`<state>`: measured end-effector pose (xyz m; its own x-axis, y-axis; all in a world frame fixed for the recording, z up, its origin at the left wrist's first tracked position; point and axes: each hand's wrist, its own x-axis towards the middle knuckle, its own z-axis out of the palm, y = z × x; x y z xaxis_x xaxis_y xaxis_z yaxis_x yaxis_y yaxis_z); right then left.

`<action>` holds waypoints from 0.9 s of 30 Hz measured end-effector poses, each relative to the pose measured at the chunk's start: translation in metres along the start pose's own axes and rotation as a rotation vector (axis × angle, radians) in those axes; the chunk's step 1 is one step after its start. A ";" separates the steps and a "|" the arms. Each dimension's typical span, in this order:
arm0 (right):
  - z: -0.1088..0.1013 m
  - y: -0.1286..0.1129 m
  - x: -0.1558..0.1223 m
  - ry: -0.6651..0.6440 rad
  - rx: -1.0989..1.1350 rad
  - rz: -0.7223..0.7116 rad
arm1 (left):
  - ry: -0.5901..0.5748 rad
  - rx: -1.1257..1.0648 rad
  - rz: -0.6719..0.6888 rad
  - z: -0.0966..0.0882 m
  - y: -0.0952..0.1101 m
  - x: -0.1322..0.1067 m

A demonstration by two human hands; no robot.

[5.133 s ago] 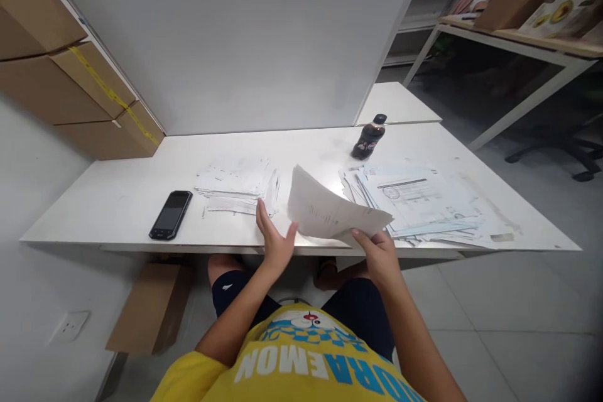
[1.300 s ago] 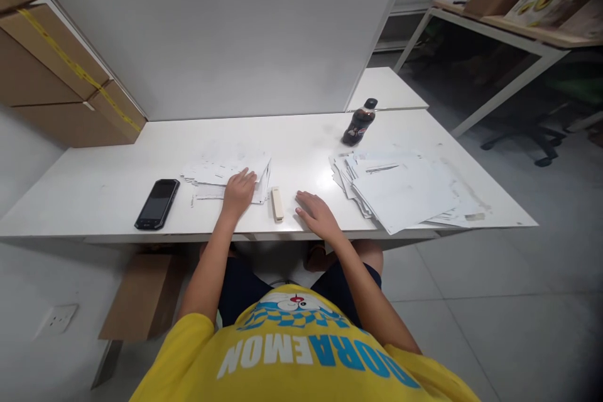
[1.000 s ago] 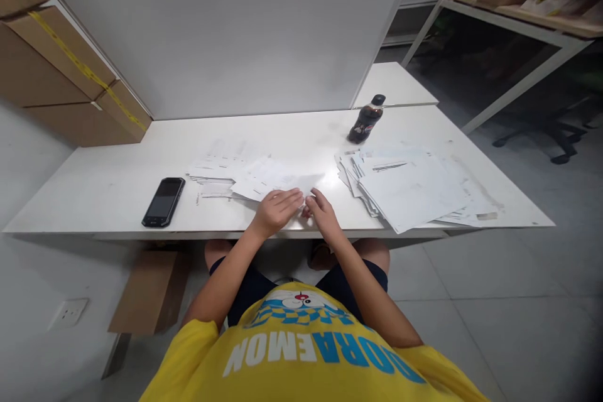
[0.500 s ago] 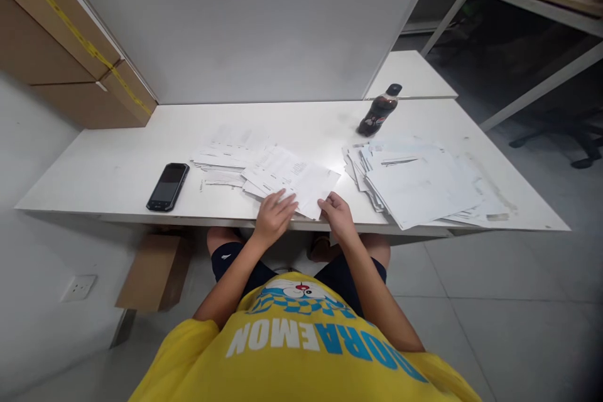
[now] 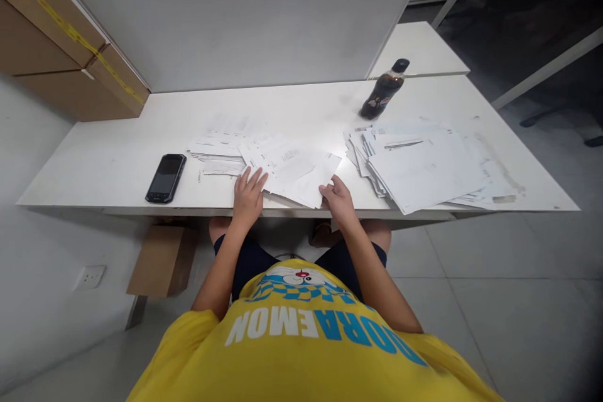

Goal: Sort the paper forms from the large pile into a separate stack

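Premises read as an office or stockroom workspace. I sit at a plain white desk backed by a white partition panel. Loose printed sheets lie at my hands, with a larger heap of forms to the right of my right hand. Taped cardboard cartons are stacked well to the left of my left hand. A wall socket and grey floor tiles lie below
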<state>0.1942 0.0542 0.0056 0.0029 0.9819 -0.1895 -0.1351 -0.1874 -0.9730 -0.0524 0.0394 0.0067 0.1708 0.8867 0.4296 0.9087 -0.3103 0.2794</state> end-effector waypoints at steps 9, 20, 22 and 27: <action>-0.005 0.001 0.006 -0.066 0.100 0.000 | 0.010 -0.154 0.195 0.000 0.015 0.000; 0.004 -0.002 0.002 -0.101 0.187 -0.038 | -0.214 -0.266 0.193 0.004 0.048 0.023; 0.003 -0.005 0.001 -0.133 0.173 -0.059 | -0.261 -0.197 0.148 0.006 0.053 0.028; -0.007 -0.007 0.001 -0.218 0.122 -0.077 | -0.400 -0.109 0.101 0.004 0.058 0.037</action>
<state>0.2017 0.0558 0.0113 -0.1940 0.9785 -0.0695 -0.2613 -0.1198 -0.9578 0.0082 0.0559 0.0355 0.4106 0.9064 0.0987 0.8380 -0.4178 0.3509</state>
